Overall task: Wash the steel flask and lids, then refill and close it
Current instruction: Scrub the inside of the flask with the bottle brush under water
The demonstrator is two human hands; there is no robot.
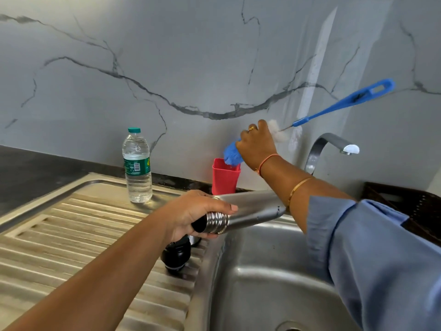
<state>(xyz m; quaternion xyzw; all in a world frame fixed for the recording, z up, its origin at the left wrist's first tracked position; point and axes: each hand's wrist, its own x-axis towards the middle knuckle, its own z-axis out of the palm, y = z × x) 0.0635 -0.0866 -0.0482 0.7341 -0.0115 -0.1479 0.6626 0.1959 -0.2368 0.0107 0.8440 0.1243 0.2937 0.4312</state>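
My left hand (191, 212) grips the steel flask (248, 211) by its threaded neck and holds it on its side over the edge of the sink (262, 271), its open mouth turned toward me. My right hand (257, 145) grips the bristle head of a blue bottle brush (343, 100) just above a red cup (225, 176) at the wall; the long handle slants up to the right. A black lid (176, 256) lies on the drainboard below the flask, and part of a second lid (194, 240) shows under my left hand.
A clear plastic water bottle (138, 166) with a green cap stands at the back of the ribbed steel drainboard (71, 235). The tap (331, 146) curves over the basin on the right. A dark rack (410, 206) sits at the far right.
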